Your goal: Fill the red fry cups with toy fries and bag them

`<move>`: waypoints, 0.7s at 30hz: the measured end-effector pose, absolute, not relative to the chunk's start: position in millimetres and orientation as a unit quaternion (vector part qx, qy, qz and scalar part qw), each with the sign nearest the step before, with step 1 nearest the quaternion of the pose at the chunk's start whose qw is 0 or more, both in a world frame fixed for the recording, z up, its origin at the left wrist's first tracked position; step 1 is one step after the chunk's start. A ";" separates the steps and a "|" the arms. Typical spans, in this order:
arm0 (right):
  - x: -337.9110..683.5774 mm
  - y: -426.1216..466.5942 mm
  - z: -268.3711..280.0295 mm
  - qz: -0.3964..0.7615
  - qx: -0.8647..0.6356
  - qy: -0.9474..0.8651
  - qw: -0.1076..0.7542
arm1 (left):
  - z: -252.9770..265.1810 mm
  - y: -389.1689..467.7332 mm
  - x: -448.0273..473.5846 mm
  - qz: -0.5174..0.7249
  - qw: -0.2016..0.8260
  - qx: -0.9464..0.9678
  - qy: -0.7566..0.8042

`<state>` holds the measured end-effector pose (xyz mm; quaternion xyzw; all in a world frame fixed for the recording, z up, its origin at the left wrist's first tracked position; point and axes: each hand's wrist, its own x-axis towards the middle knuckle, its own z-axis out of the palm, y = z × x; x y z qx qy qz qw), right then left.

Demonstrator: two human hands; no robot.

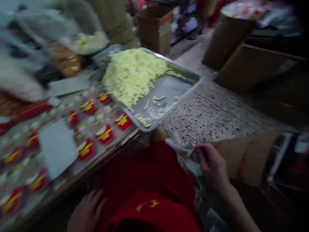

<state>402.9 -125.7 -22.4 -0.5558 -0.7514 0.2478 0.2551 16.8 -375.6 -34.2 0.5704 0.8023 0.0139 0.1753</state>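
My right hand [213,164] is closed on a limp, whitish glove [177,143], pinching one end while the rest hangs out to the left. Blur hides the glove's details. My left hand [85,209] lies low beside my red garment [145,180], its fingers stretched out and holding nothing. Ahead of both hands is a metal tray [173,104], jutting past the table's edge. In it a heap of pale yellow short sticks [135,72] fills the far left side, with a few loose pieces near the front.
On the table [123,140] to the left stand several small red packs with yellow marks [105,133], around a pale flat card [58,148]. Plastic bags [89,43] lie behind. Cardboard boxes [154,30] stand on the speckled floor [200,112], with more at right.
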 end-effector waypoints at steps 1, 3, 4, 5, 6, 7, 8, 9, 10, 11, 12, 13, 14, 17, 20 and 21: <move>385.0 -136.2 -1.4 0.246 -0.499 -0.790 0.258 | -38.4 -398.2 16.9 0.044 0.171 0.535 0.827; 344.8 -158.2 36.3 0.246 -0.355 -0.868 0.246 | -36.2 -427.3 20.0 0.144 0.176 0.468 0.854; 322.6 -169.6 53.0 0.243 -0.284 -0.896 0.238 | -30.0 -433.6 22.6 0.217 0.178 0.437 0.854; 299.6 -181.4 68.4 0.238 -0.218 -0.918 0.230 | -20.9 -435.4 26.0 0.287 0.190 0.407 0.846; 276.5 -193.5 82.6 0.232 -0.159 -0.933 0.223 | -9.7 -433.7 29.9 0.357 0.206 0.391 0.823; 254.0 -205.7 95.8 0.226 -0.107 -0.944 0.217 | 3.0 -429.9 34.5 0.424 0.221 0.387 0.789; 232.6 -217.6 108.1 0.218 -0.063 -0.951 0.212 | 16.4 -425.4 39.3 0.479 0.237 0.393 0.748; 213.0 -229.0 119.6 0.211 -0.020 -0.956 0.204 | 29.7 -421.1 44.0 0.522 0.250 0.404 0.708; 195.1 -239.8 130.3 0.206 0.018 -0.959 0.193 | 42.2 -418.1 48.1 0.554 0.257 0.417 0.673; 179.1 -249.7 140.2 0.205 0.050 -0.960 0.185 | 53.2 -416.8 50.9 0.581 0.247 0.430 0.645; 164.5 -258.7 149.0 0.208 0.077 -0.959 0.174 | 62.4 -417.7 51.9 0.605 0.222 0.438 0.627; 151.0 -266.7 156.7 0.216 0.099 -0.958 0.161 | 69.4 -420.9 50.9 0.623 0.183 0.441 0.620; 138.0 -273.6 162.9 0.226 0.117 -0.956 0.147 | 74.1 -426.5 47.4 0.633 0.131 0.436 0.626; 99.1 -289.2 171.6 0.257 0.124 -0.949 0.137 | 75.4 -457.0 23.9 0.586 -0.023 0.374 0.719; 61.8 -300.7 168.6 0.282 0.102 -0.943 0.143 | 61.6 -500.7 -10.5 0.480 -0.089 0.323 0.811; 51.2 -304.3 166.4 0.292 0.099 -0.941 0.139 | 54.9 -516.2 -21.5 0.455 -0.077 0.318 0.828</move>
